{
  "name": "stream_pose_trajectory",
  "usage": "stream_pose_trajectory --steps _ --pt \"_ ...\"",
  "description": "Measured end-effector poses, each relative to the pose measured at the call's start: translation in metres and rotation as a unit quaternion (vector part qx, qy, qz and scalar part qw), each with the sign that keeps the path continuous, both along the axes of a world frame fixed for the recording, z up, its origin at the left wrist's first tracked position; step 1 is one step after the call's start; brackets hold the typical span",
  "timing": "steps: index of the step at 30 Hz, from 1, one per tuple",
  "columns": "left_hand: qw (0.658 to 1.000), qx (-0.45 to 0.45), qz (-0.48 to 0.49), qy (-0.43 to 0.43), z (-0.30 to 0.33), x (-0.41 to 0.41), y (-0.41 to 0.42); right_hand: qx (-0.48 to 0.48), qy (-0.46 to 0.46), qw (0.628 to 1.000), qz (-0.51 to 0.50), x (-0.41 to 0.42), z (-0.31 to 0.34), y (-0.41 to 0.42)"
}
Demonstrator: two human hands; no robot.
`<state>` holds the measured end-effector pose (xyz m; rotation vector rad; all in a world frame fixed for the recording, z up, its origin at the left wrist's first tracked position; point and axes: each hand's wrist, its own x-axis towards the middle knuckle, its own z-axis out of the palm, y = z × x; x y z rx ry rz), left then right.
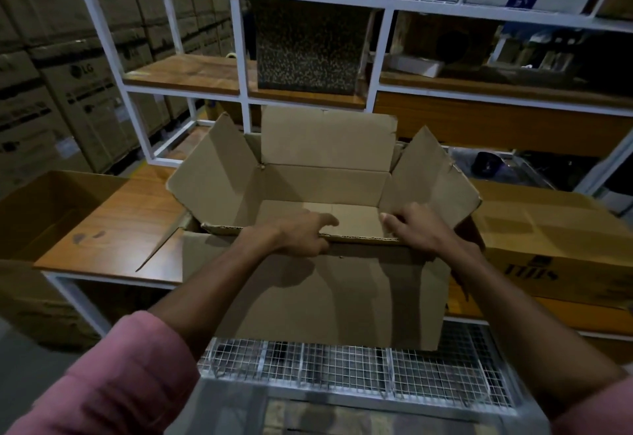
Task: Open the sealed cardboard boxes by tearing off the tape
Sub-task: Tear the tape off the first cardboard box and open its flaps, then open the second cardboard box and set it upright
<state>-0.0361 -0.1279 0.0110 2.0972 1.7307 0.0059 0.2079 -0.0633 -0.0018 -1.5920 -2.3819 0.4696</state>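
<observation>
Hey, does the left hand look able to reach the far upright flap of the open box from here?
Probably yes. The left hand grips the near flap, and the open box holds nothing between it and the far flap.

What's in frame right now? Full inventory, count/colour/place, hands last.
open cardboard box: 1, brown, centre, flaps up, inside looks empty
open box: 1, brown, left edge
flat printed carton: 1, brown, right
wooden worktop: 1, orange-brown, under the boxes
wire mesh rack: 1, white, below the centre box
shelving frame: 1, white, behind
speckled box: 1, dark, middle shelf
stacked cartons: many, brown, far left
pink sleeve: 1, lower left
left hand: 1, grips near rim of centre box
right hand: 1, grips near rim by right flap
</observation>
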Motion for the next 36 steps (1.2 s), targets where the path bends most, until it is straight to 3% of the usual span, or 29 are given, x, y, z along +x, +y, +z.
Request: stream_pose_trajectory --steps 3,7,12,16,18,20,23,29,36 --pt "0.995 0.068 -0.006 -0.069 0.006 0.017 0.004 0.000 0.007 1.000 0.022 0.003 0.008 0.006" --pt "0.990 0.133 0.025 -0.045 0.007 0.050 0.021 0.041 -0.024 0.999 0.024 0.016 0.017 0.030" --pt "0.987 0.157 0.029 -0.008 0.011 0.098 0.041 0.096 -0.191 0.976 -0.047 0.074 0.011 0.073" --pt "0.986 0.164 0.021 -0.001 0.010 0.138 0.057 0.043 -0.252 0.966 -0.023 0.120 -0.008 0.088" --pt "0.985 0.173 0.008 0.000 0.010 0.160 0.065 0.043 -0.187 0.981 0.010 0.128 -0.004 0.083" --pt "0.981 0.192 -0.004 0.010 0.010 0.186 0.073 0.067 -0.045 0.996 0.028 0.132 0.004 0.076" --pt "0.965 0.257 -0.017 0.036 0.003 0.228 0.089 0.162 0.089 0.982 0.042 0.147 0.005 0.075" --pt "0.934 0.350 -0.065 0.008 -0.011 0.310 0.118 0.190 0.134 0.973 -0.004 0.219 -0.017 0.088" --pt "0.943 0.320 -0.088 -0.021 -0.036 0.409 0.149 0.163 0.096 0.977 -0.100 0.332 -0.043 0.105"
